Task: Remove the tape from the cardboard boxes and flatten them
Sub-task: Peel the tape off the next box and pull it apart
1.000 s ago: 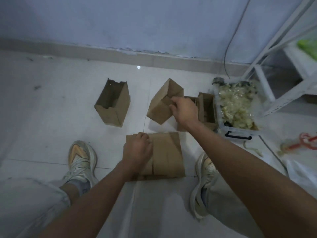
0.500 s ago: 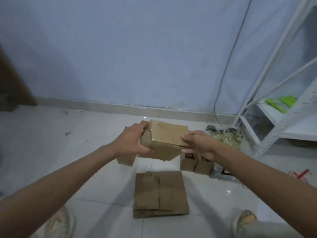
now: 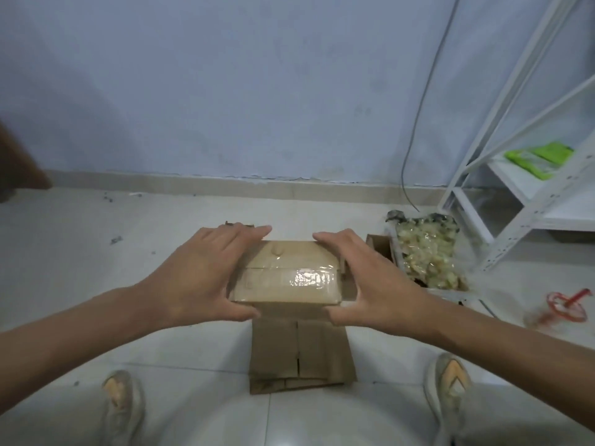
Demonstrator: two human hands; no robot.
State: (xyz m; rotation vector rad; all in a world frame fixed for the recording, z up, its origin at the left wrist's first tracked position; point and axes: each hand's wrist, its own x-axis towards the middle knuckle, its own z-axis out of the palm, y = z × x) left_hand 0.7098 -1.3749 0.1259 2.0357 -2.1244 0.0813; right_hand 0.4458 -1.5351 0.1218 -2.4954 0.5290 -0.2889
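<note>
— Cardboard box [image 3: 285, 275], where is it?
— In the air above the flattened box [image 3: 301, 352] on the floor, clear tape [image 3: 289, 278] across its top; left hand [image 3: 206, 272] and right hand [image 3: 363, 278] grip its ends.

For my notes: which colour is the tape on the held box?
Clear, glossy tape over the brown box; head view.

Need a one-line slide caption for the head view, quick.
Both hands, left and right, hold a taped cardboard box above flattened cardboard.
</note>
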